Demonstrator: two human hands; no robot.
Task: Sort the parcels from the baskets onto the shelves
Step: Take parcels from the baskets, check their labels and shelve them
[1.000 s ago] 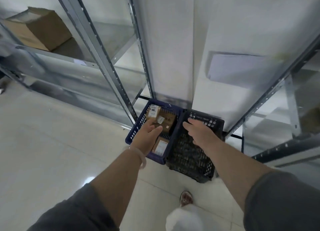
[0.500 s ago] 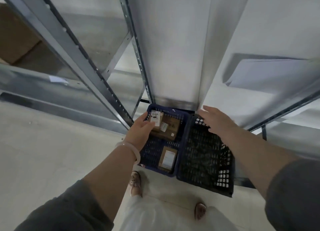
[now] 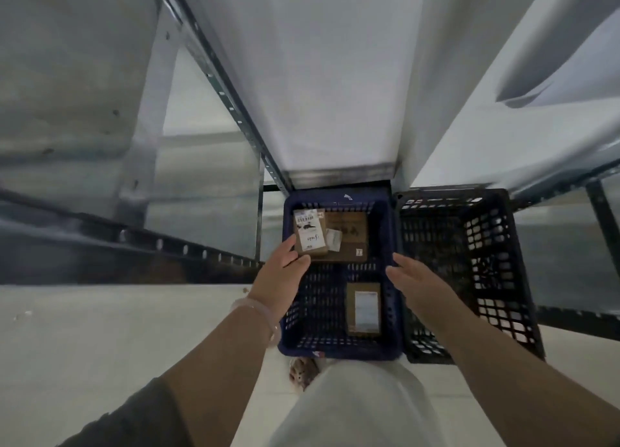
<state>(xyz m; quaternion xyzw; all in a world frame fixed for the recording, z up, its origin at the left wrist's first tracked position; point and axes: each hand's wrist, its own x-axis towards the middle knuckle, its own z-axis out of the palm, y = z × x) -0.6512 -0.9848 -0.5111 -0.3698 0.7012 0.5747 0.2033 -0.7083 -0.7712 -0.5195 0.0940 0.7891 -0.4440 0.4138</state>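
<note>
Head view: the left hand (image 3: 283, 272), with a pale bracelet (image 3: 260, 314) at its wrist, grips the near left corner of a small brown cardboard parcel with a white printed label (image 3: 310, 233), thumb on top. That parcel sits at the far left end of a dark blue slotted plastic basket (image 3: 339, 354), on top of a larger flat brown cardboard box (image 3: 350, 226). A second brown parcel with a white label (image 3: 363, 307) lies flat at the basket's near right. The right hand (image 3: 416, 282) hangs released, fingers straight, over the blue basket's right wall, holding nothing. A black slotted plastic basket (image 3: 503, 295) stands touching on the right. Both baskets rest on the pale tiled floor (image 3: 100, 346) beside grey metal shelving (image 3: 218, 87).
</note>
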